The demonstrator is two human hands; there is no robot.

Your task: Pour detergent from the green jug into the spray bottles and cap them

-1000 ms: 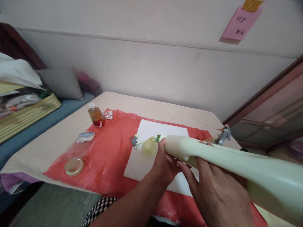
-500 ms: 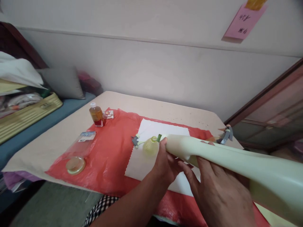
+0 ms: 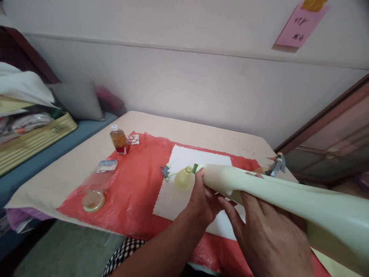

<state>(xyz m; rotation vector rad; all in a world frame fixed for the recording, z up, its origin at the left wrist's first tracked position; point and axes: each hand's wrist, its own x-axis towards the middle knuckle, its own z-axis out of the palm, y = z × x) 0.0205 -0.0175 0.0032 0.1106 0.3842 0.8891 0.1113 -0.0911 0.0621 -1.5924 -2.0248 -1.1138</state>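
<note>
Held in both hands, raised over the right half of the table [image 3: 69, 169] toward its near edge: long, smooth, pale green object [image 3: 276, 196]. Narrow at the end pointing to the table's left side, with a dark green tip [image 3: 195, 168]; broad at the other, running past the right edge.

Left hand [image 3: 206, 202]: closed on the narrow end, thumb just behind the tip. Right hand [image 3: 268, 234]: wrapped around the middle from the near side, fingertips [image 3: 258, 176] showing beyond.

Just beside the tip: ribbed, translucent yellow-green piece [image 3: 185, 179], seen against white cloth [image 3: 170, 202]; contact with tip unclear. At the cloth's left edge: small dark grey item [image 3: 165, 171]. Under the cloth: red plastic sheet [image 3: 141, 184]. By the table's left edge: upright amber bottle [image 3: 118, 141]. Toward the near left corner: round container [image 3: 93, 201]. By the right edge: grey tool [image 3: 278, 165].
</note>
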